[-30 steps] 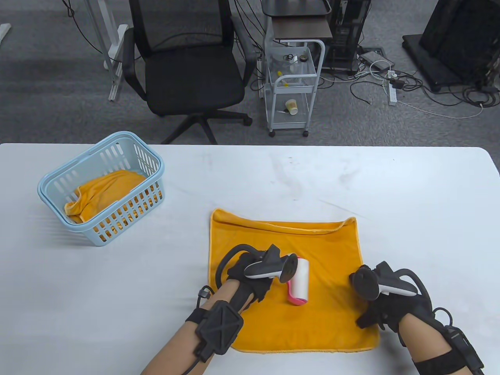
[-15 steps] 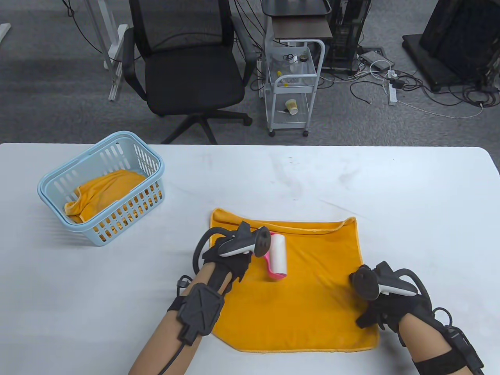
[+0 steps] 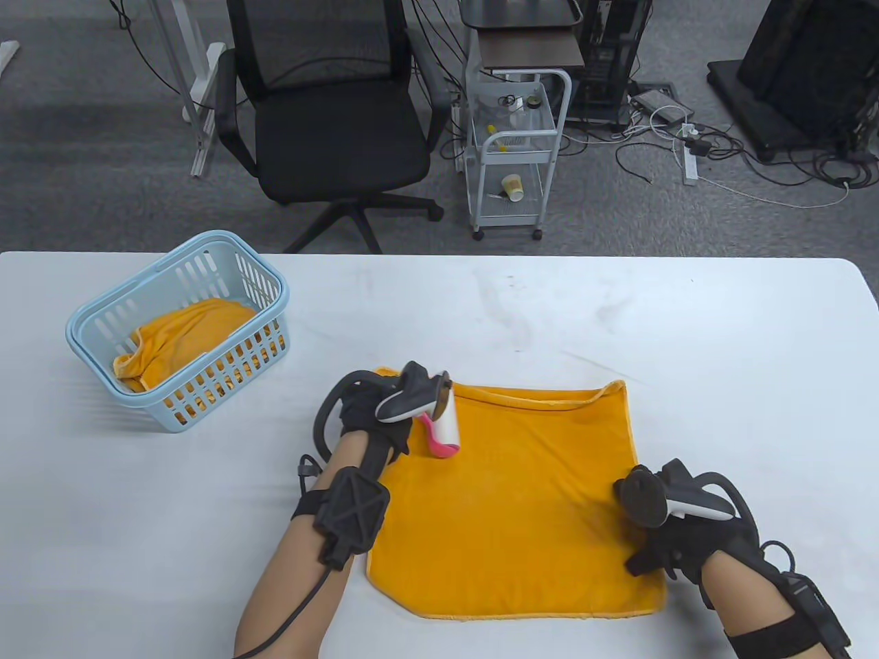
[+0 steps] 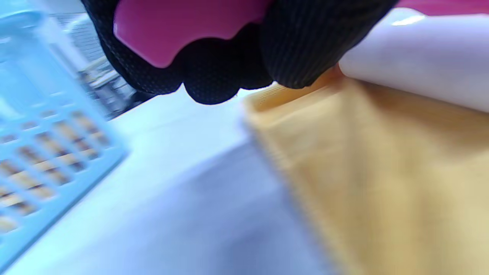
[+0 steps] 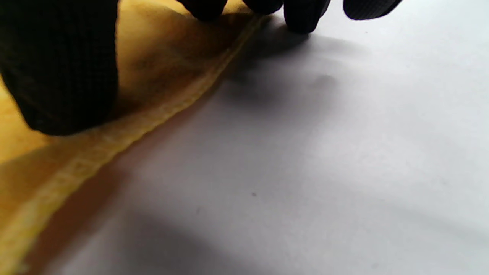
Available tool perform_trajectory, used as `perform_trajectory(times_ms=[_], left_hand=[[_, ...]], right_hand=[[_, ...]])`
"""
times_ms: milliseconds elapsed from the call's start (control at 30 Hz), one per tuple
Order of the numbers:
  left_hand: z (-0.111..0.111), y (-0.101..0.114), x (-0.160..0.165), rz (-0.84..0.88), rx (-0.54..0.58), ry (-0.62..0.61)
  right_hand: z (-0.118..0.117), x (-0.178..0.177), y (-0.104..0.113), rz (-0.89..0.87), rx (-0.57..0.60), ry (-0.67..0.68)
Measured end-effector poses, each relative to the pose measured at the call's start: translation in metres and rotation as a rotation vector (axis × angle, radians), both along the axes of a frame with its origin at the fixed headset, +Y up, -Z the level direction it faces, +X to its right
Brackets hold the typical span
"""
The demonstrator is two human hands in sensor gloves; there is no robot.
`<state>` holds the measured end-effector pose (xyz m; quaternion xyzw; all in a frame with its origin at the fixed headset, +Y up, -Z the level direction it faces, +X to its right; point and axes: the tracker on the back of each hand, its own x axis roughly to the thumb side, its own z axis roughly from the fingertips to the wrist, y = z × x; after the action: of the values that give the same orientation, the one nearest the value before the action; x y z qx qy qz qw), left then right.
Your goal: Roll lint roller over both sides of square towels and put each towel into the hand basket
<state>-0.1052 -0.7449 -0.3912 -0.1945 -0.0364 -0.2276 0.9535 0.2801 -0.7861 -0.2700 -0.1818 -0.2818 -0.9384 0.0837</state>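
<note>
While the left hand (image 3: pixel 367 412) grips the lint roller (image 3: pixel 445 422), the right hand (image 3: pixel 676 542) presses flat on the soft, limp towel (image 3: pixel 522 508); pinch its hem.

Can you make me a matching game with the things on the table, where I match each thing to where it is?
Things:
1. lint roller
2. basket
3. flat towel
4. right hand

Places:
A. spread out in the middle of the table
B. pressing on the flat towel's right edge
C. held in the left hand, at the flat towel's far left corner
D. on the table's left side, with a towel inside

Pairs: 1-C, 2-D, 3-A, 4-B
</note>
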Motion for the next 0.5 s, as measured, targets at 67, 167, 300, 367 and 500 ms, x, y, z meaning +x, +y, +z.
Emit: perform_trajectory(times_ms=[67, 167, 300, 367, 500], left_hand=[[0.000, 0.002, -0.019, -0.003, 0.003, 0.053], [0.002, 0.005, -0.034, 0.017, 0.016, 0.073], [0.016, 0.011, -0.003, 0.322, -0.024, -0.058], [0.024, 0.008, 0.025, 0.429, -0.079, -0.136], [0.051, -0.007, 0.090, 0.469, -0.166, -0.318]], right_hand=[[0.000, 0.000, 0.000, -0.002, 0.000, -0.002], [0.000, 0.000, 0.000, -0.002, 0.001, -0.002], [0.000, 0.000, 0.000, -0.003, 0.001, -0.002], [0.000, 0.000, 0.000, -0.005, 0.001, -0.004], [0.000, 0.000, 0.000, -0.008, 0.001, -0.006]])
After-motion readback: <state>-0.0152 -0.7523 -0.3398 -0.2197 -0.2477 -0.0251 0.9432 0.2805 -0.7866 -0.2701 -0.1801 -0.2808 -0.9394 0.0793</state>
